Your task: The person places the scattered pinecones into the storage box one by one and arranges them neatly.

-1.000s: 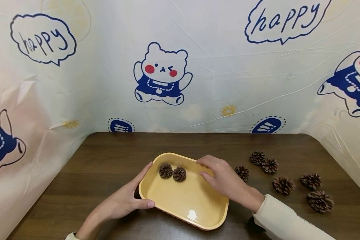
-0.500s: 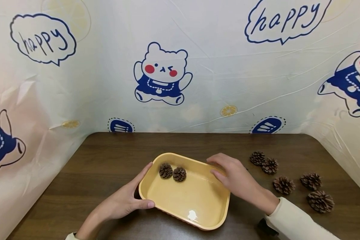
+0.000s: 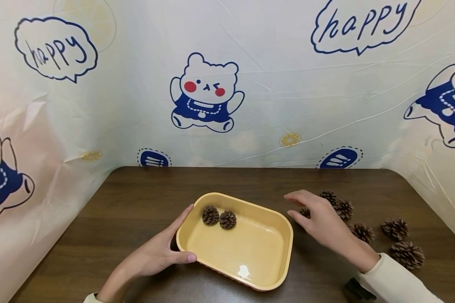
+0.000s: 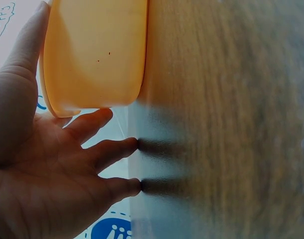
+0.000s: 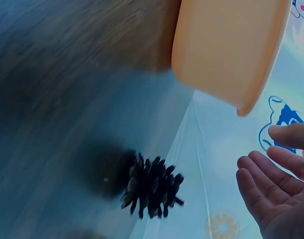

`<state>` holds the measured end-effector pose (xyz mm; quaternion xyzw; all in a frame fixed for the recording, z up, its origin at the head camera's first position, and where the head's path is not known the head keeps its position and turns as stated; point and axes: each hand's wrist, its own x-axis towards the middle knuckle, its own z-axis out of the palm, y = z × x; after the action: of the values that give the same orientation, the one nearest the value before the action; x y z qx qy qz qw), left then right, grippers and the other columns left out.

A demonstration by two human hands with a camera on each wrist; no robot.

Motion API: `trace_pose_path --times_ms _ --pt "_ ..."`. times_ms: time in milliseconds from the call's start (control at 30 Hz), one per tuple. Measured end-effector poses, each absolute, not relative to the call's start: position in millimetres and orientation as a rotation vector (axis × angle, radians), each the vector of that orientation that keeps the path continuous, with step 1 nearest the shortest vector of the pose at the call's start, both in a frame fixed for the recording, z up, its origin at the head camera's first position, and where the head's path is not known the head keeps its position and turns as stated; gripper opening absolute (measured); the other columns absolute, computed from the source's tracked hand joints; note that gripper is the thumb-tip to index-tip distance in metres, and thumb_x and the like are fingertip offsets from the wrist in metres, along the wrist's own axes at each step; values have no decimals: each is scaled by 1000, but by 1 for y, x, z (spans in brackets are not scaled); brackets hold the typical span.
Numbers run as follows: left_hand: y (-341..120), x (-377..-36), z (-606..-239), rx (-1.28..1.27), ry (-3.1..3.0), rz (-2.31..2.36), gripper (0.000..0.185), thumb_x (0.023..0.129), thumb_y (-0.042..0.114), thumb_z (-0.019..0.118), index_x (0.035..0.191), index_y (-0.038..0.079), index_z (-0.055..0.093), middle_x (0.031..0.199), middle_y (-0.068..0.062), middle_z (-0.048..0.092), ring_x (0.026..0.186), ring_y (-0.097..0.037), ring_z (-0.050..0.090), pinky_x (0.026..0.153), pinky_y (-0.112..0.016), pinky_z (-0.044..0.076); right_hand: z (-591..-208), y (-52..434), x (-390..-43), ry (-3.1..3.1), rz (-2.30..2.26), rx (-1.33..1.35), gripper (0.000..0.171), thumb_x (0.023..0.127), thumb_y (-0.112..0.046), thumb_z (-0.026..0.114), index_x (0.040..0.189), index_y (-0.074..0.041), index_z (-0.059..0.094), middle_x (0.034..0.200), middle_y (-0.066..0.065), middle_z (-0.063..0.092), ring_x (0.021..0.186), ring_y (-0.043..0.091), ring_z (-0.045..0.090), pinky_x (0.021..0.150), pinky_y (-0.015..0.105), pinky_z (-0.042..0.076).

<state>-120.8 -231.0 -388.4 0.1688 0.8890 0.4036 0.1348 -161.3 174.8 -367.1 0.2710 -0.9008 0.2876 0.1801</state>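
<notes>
The left hand (image 3: 161, 248) has its grip around the left end of a yellow container (image 3: 231, 256), thumb on the near rim and forefinger against the far-left part of the rim. In the left wrist view, two more fingertips (image 4: 131, 144) of this hand come down to the table (image 3: 144, 189).

The right hand (image 3: 322, 219) is just right of the container, its grip well parted between thumb and fingers, with nothing held. In the head view a loose pinecone (image 3: 305, 212) shows in that gap; the right wrist view has a pinecone on the table, apart from the fingers.

The container is a rounded rectangle set askew, its near-right corner closest to the person. Inside, two pinecones (image 3: 210, 215) sit side by side in the far-left part, and a patch of glare lies on the bare floor towards the near side.

Farther right are five more pinecones: a far pair (image 3: 343, 209) partly behind the right hand, a middle one (image 3: 362, 231) partly covered by the wrist, and two at the right (image 3: 395, 229), one nearer than the other. A black object (image 3: 358, 290) shows beside the cream sleeve (image 3: 398, 277). Beyond the table hangs a pale backdrop (image 3: 258, 113) printed with bears.
</notes>
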Motion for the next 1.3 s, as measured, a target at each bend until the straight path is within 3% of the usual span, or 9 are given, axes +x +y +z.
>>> trace_pose_path --times_ms 433,667,867,1133,1300 --pt "-230 -121 -389 496 2567 1186 113 88 45 83 169 38 5 177 -10 16 156 -39 25 119 -65 27 -372 200 -160 -2564 777 684 37 85 3 83 120 -6 74 114 8 76 96 28 74 78 44 62" --pt "-230 -121 -388 492 2554 1199 113 88 43 83 169 37 4 177 -10 15 156 -40 24 119 -67 27 -379 212 -162 -2616 778 666 37 86 0 83 121 -6 73 115 11 76 98 30 74 81 45 62" --pt "-229 -120 -387 489 2579 1168 113 88 46 83 169 39 5 177 -8 17 156 -38 28 119 -61 32 -383 218 -164 -2676 794 649 36 87 -1 83 121 -3 72 116 14 75 100 32 74 83 47 62" --pt "-230 -121 -388 496 2557 1198 113 88 43 83 169 37 5 177 -11 15 156 -42 25 119 -68 27 -386 221 -168 -2758 799 599 38 87 -4 83 123 0 71 118 16 74 103 36 73 84 49 61" --pt "-230 -121 -389 499 2588 1162 113 88 45 83 169 40 5 176 -8 18 155 -38 29 120 -58 33 -388 222 -170 -2802 787 567 39 87 -6 83 124 1 70 119 16 74 107 38 72 86 52 61"
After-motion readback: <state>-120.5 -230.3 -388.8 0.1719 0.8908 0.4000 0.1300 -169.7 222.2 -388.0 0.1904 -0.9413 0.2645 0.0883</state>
